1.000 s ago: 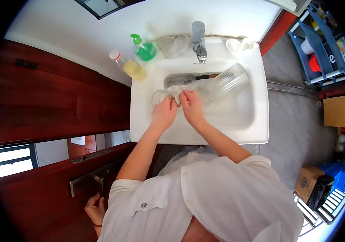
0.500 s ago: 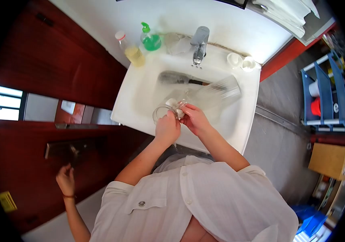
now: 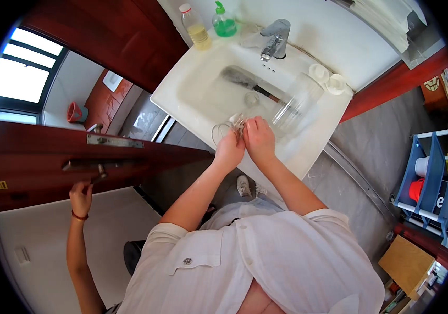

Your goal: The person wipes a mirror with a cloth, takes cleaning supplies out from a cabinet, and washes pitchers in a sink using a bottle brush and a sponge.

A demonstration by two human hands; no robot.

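My left hand (image 3: 229, 150) is closed on a clear glass vessel (image 3: 220, 132) over the front of the white sink (image 3: 182, 94). Right against it, my right hand (image 3: 259, 137) pinches at the same spot; what its fingers hold is hidden. Something small and whitish shows between the hands. In the basin lie a dark brush (image 3: 238, 77) with a black handle, a small clear round piece (image 3: 251, 98) and a large clear ribbed cylinder (image 3: 302, 102). Above the basin stands the faucet (image 3: 276, 41).
A yellowish bottle (image 3: 196, 30), a green pump bottle (image 3: 224, 25) and white cups (image 3: 335, 83) stand on the sink's rim. At left, another person's hand (image 3: 81, 199) is at the handle of a red door (image 3: 30, 157). A blue shelf cart (image 3: 428, 183) stands at right.
The view has turned and shifted. The door at left stands wider open, showing a window and a bucket beyond, with the other person's hand still by its handle. My hands remain together at the glass.
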